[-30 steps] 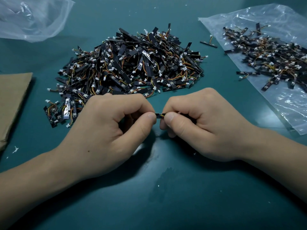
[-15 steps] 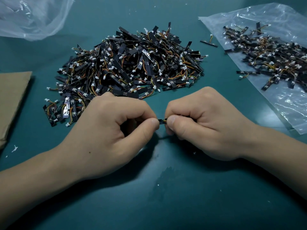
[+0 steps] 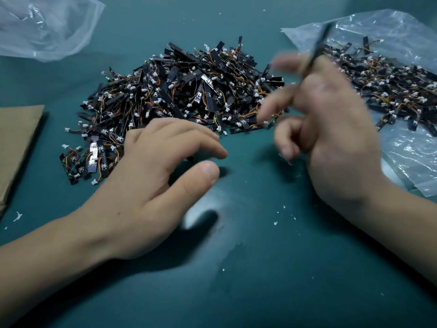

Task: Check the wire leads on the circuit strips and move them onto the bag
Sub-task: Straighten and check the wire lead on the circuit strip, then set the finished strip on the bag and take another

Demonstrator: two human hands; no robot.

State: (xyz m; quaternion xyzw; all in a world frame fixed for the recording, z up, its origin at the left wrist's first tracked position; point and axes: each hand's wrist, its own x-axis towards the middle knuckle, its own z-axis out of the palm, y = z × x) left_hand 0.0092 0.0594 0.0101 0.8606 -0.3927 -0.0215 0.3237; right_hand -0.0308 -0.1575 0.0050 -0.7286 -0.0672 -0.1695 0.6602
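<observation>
Your blurred right hand (image 3: 331,129) seems to pinch one circuit strip (image 3: 318,47) by the bag (image 3: 406,159); your left hand (image 3: 146,183) has slack, empty fingers; most strips wait in the far pile (image 3: 184,91).

Brown cardboard (image 3: 16,147), teal table (image 3: 260,268)

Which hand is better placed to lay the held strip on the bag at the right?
Right. The right hand, though blurred, holds the circuit strip and is next to the bag. The left hand is open, holds nothing and is by the large pile, farther from the bag.
</observation>
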